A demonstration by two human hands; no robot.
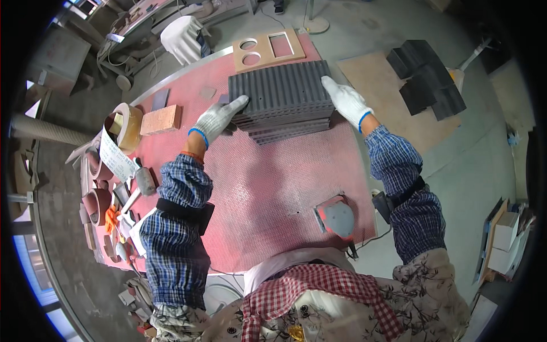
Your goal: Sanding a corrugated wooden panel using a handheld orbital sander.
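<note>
A stack of dark grey ridged panels [279,86] lies at the far part of the red table mat, its layers slightly uneven along the near side. My left hand [219,118], in a white knit glove, grips the stack's left end, with the thumb over the top edge and the other fingers partly hidden. At the opposite end my right hand [347,101], gloved the same way, holds the right edge; its fingertips are partly hidden beyond the panels.
On the red mat [256,222] lies a grey-and-red power sander [339,219]. Leftward are a brick-like block [161,119], a wide roll [132,128] and a mallet [146,181]. A board with cutouts [293,48] lies behind the stack. More dark ridged pieces [427,80] rest on a brown sheet [370,80].
</note>
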